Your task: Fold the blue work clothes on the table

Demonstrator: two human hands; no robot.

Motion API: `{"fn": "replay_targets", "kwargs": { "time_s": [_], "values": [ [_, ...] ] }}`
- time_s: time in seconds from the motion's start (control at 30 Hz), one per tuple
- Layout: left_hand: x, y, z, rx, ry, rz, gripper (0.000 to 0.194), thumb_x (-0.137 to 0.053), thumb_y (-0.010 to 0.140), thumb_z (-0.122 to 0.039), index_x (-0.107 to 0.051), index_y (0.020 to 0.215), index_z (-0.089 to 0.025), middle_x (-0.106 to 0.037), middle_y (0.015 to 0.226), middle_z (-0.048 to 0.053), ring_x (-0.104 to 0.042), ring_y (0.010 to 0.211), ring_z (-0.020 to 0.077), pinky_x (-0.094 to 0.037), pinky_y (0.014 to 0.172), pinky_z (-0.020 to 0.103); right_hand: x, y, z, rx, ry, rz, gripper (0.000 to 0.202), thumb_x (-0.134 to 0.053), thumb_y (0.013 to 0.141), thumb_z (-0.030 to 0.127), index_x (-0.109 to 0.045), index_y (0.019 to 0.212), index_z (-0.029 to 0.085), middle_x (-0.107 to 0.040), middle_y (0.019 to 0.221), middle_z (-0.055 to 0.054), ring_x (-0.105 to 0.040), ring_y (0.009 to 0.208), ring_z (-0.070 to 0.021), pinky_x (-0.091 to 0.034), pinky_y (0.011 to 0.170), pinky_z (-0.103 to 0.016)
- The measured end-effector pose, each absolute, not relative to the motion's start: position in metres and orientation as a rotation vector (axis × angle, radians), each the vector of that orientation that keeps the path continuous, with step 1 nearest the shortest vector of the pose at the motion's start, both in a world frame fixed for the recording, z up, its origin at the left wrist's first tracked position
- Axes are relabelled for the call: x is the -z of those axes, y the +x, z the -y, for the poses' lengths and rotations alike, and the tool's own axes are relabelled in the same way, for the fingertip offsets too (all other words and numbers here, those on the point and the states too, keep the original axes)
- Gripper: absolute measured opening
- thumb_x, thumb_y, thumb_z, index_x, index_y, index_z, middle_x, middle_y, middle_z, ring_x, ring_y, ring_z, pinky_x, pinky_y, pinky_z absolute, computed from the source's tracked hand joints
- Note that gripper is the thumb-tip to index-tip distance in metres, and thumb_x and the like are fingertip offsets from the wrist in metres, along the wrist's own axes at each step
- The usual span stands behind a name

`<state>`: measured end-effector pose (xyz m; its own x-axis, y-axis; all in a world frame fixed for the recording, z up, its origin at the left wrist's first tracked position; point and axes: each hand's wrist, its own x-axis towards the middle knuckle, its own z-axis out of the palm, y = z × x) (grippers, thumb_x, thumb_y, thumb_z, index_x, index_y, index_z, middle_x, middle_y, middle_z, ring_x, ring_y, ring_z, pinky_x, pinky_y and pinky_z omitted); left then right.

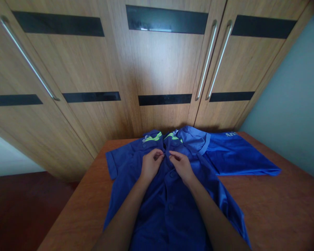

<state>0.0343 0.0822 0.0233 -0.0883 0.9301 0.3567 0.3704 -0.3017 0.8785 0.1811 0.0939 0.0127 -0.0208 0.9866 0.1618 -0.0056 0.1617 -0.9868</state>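
A wall of wooden wardrobe doors (157, 69) with dark inset bands and long metal handles filled the back of the room, and a pale wall ran off to the right. In front of the doors stood a brown wooden counter (277, 202), its far edge just short of them.

A blue work shirt (169, 212) lay spread flat on the counter, front side up, collar toward the wardrobe and hem toward the person. It seemed laid out that way so the button placket ran straight down the middle, within easy reach of both hands. One short sleeve lay out to the left; the collar showed bright yellow-green trim. A second blue garment (237, 157), folded flat and bearing pale lettering, lay at the shirt's right shoulder, touching or overlapping it.

Both hands met at the top of the placket, just below the collar. The left hand (150, 164) had its grip narrowed to a pinch on the edge of the fabric there. The right hand (181, 164) pinched the opposite edge, fingertips nearly touching the left's, apparently at the top button, though the button itself was hidden beneath the fingers.
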Motion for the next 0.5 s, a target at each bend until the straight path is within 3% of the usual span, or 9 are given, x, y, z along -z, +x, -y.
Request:
{"fn": "replay_targets", "kwargs": {
  "time_s": [0.1,0.23,0.5],
  "values": [
    [-0.022,0.035,-0.082,-1.399,1.66,-1.431,0.006,-0.062,0.077,-0.023,-0.066,0.079,-0.02,-0.07,0.077,0.002,-0.066,0.072,0.0172,-0.049,0.069,0.026,-0.014,0.18,-0.091,-1.057,-1.061,1.375,0.032,-0.06,0.068,0.03,-0.071,0.095,0.017,-0.06,0.061,0.003,-0.051,0.057,-0.0139,-0.042,0.058,-0.027],
    [-0.021,0.036,-0.082,-1.397,1.647,-1.432,0.008,-0.06,0.076,-0.02,-0.067,0.081,-0.019,-0.071,0.078,0.002,-0.066,0.073,0.0175,-0.049,0.07,0.027,-0.014,0.178,-0.086,-0.957,-1.06,1.586,0.036,-0.054,0.07,0.021,-0.062,0.105,0.017,-0.051,0.054,0.008,-0.049,0.052,-0.0124,-0.039,0.056,-0.025],
    [-0.021,0.04,-0.081,-1.395,1.574,-1.394,0.015,-0.066,0.076,-0.034,-0.065,0.076,-0.018,-0.068,0.071,0.001,-0.064,0.067,0.0163,-0.048,0.064,0.025,-0.01,0.177,-0.081,-0.899,-1.081,1.815,0.042,-0.054,0.078,0.022,-0.051,0.12,0.019,-0.061,0.065,0.003,-0.058,0.059,-0.016,-0.04,0.055,-0.025]
  ]
}}
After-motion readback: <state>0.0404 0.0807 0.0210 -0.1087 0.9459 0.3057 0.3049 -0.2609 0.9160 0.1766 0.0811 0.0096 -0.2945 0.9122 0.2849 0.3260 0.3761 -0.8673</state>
